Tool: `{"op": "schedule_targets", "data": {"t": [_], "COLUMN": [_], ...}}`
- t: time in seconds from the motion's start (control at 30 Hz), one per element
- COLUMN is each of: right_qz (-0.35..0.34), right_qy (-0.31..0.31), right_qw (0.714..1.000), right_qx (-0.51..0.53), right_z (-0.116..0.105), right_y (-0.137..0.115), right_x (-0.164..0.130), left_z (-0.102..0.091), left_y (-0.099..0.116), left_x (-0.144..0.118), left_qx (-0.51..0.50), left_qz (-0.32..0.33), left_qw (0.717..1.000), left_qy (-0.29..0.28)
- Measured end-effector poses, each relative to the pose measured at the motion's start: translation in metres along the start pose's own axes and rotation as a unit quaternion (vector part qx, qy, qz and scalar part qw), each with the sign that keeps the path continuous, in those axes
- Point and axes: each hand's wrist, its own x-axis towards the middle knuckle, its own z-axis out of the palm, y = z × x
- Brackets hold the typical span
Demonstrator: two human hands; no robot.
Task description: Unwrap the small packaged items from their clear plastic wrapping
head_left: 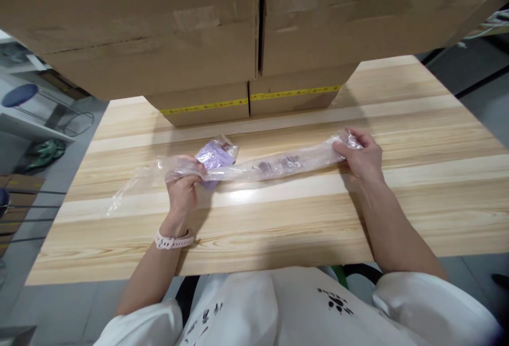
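A long clear plastic bag (274, 167) is stretched sideways above the wooden table, with dark print showing near its middle. My left hand (183, 181) is closed around one part of it, and a loose end trails off to the left. At the other end, my right hand (361, 156) pinches the bunched plastic between thumb and fingers. Behind the bag, close to my left hand, lies a shiny purple packet (216, 156), partly covered by the plastic and the fingers. What is inside the packet I cannot make out.
Large cardboard boxes (159, 33) rise at the back of the wooden table (278, 234); lower boxes (294, 94) carry yellow tape. A blue-topped stool (19, 95) and a green bag (43, 154) are on the left. The table's front edge runs close to my body.
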Motion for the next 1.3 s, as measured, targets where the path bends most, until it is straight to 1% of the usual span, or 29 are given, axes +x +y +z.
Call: {"op": "schedule_targets", "data": {"t": [0.07,0.13,0.17,0.2,0.23,0.27,0.3,0.33,0.37,0.4,0.43,0.47,0.5,0.53,0.63,0.7,0.73,0.8,0.87,0.97,1.03,1.07,1.1,1.13,1.2,1.23,1.27,1.3], "right_qz": [-0.054,-0.146,-0.205,-0.268,-0.324,-0.368,-0.397,-0.413,-0.422,-0.426,-0.427,-0.429,-0.429,-0.429,-0.428,-0.43,-0.43,-0.433,-0.448,-0.494,-0.51,-0.509,-0.499,-0.481,-0.419,-0.386,-0.36,-0.346], "right_qy": [0.007,0.036,0.055,0.071,0.073,0.053,0.009,-0.055,-0.122,-0.185,-0.237,-0.274,-0.297,-0.311,-0.321,-0.321,-0.319,-0.311,-0.295,-0.26,-0.249,-0.265,-0.298,-0.345,-0.446,-0.482,-0.5,-0.502], "right_qw": [0.995,0.973,0.953,0.928,0.903,0.882,0.867,0.855,0.842,0.826,0.808,0.792,0.78,0.772,0.764,0.761,0.759,0.751,0.738,0.713,0.702,0.696,0.69,0.685,0.681,0.685,0.694,0.705], "right_qx": [-0.087,-0.176,-0.215,-0.249,-0.274,-0.29,-0.3,-0.307,-0.314,-0.321,-0.33,-0.338,-0.346,-0.351,-0.36,-0.365,-0.371,-0.389,-0.41,-0.424,-0.429,-0.432,-0.431,-0.426,-0.401,-0.386,-0.372,-0.363], "right_z": [-0.003,-0.005,-0.005,-0.003,-0.001,0.003,0.007,0.012,0.017,0.021,0.024,0.026,0.027,0.027,0.024,0.022,0.022,0.022,0.024,0.028,0.028,0.027,0.026,0.023,0.017,0.013,0.011,0.009], "right_y": [-0.006,-0.015,-0.02,-0.025,-0.03,-0.033,-0.034,-0.034,-0.032,-0.028,-0.024,-0.02,-0.015,-0.012,-0.006,-0.007,-0.008,-0.012,-0.018,-0.026,-0.032,-0.036,-0.039,-0.043,-0.05,-0.053,-0.055,-0.056], "right_x": [-0.002,-0.009,-0.015,-0.022,-0.03,-0.038,-0.046,-0.054,-0.06,-0.064,-0.067,-0.069,-0.069,-0.068,-0.064,-0.063,-0.063,-0.067,-0.074,-0.088,-0.095,-0.098,-0.099,-0.099,-0.098,-0.096,-0.094,-0.091], "left_z": [-0.008,-0.017,-0.02,-0.022,-0.021,-0.019,-0.014,-0.007,0.002,0.011,0.021,0.032,0.041,0.05,0.068,0.073,0.075,0.077,0.078,0.078,0.075,0.073,0.069,0.066,0.057,0.053,0.049,0.045], "left_y": [0.004,0.013,0.018,0.023,0.029,0.033,0.036,0.036,0.035,0.031,0.026,0.019,0.011,0.003,-0.017,-0.023,-0.024,-0.024,-0.023,-0.022,-0.02,-0.017,-0.014,-0.01,-0.001,0.002,0.006,0.008], "left_x": [0.007,0.013,0.014,0.014,0.013,0.01,0.005,-0.001,-0.007,-0.013,-0.019,-0.023,-0.026,-0.027,-0.024,-0.021,-0.02,-0.019,-0.02,-0.025,-0.031,-0.034,-0.037,-0.041,-0.047,-0.049,-0.051,-0.051], "left_qx": [0.014,0.023,0.033,0.051,0.073,0.097,0.123,0.154,0.194,0.242,0.291,0.34,0.376,0.406,0.487,0.533,0.548,0.564,0.57,0.57,0.566,0.565,0.564,0.561,0.545,0.532,0.519,0.506], "left_qz": [0.056,0.139,0.198,0.264,0.336,0.41,0.474,0.518,0.539,0.534,0.508,0.467,0.427,0.396,0.324,0.288,0.277,0.272,0.291,0.347,0.377,0.38,0.373,0.356,0.297,0.266,0.241,0.225], "left_qw": [0.996,0.979,0.963,0.942,0.912,0.877,0.844,0.821,0.811,0.809,0.808,0.803,0.797,0.789,0.744,0.713,0.704,0.695,0.692,0.682,0.673,0.67,0.669,0.67,0.68,0.688,0.698,0.709], "left_qy": [0.073,0.148,0.179,0.202,0.222,0.231,0.219,0.182,0.116,0.031,-0.06,-0.146,-0.2,-0.239,-0.321,-0.352,-0.358,-0.353,-0.335,-0.3,-0.291,-0.296,-0.309,-0.331,-0.39,-0.416,-0.432,-0.437]}}
